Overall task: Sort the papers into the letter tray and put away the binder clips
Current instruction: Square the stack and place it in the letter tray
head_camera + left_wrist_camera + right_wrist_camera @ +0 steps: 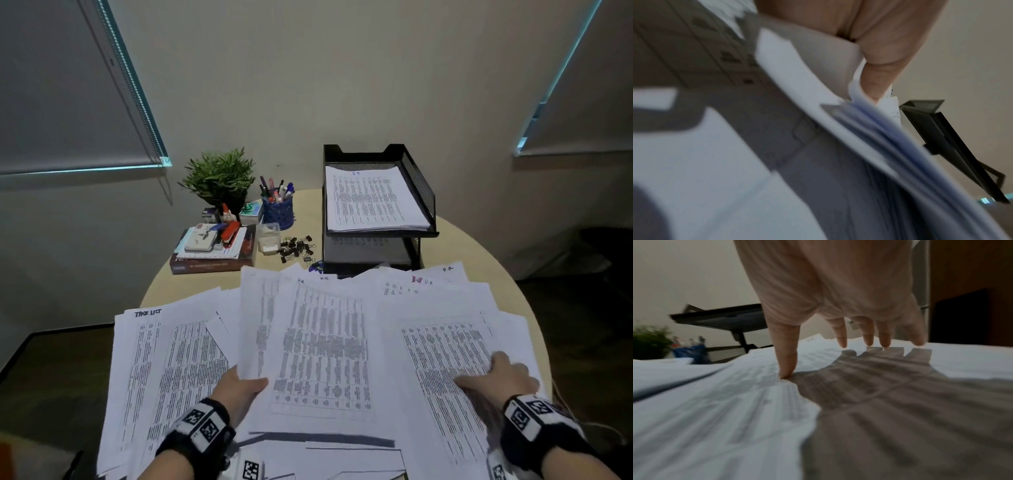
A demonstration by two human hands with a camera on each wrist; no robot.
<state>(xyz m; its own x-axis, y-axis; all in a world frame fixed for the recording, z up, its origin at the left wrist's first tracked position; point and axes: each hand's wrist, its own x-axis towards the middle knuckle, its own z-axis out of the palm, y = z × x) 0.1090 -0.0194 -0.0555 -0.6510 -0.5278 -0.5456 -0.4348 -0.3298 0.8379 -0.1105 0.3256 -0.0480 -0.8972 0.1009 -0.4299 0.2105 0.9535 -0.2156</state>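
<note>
Papers (pixel 322 346) spread in overlapping fan over near half of round table (pixel 462 240), printed tables face up; one at L marked "TASK LIST". L hand (pixel 239 387) grips lower-L corner of a thick sheaf at centre, thumb on top, fingers curled under; L wrist view shows the sheaf's edges lifted off the sheets below. R hand (pixel 496 377) lies flat on R pile, fingers spread and straight; in R wrist view thumb tip presses the sheet, the other fingertips at or just above the paper, holding nothing. Letter tray (pixel 421 192), black mesh, two tiers, at far side of table: top tier holds a neat stack, lower tier also has sheets. Binder clips (pixel 296 248) in loose heap on table just L of tray, beside small clear box (pixel 269 238). Further L: pen cup (pixel 278 209), potted plant (pixel 219 180), stapler etc. on books (pixel 212 262).
</note>
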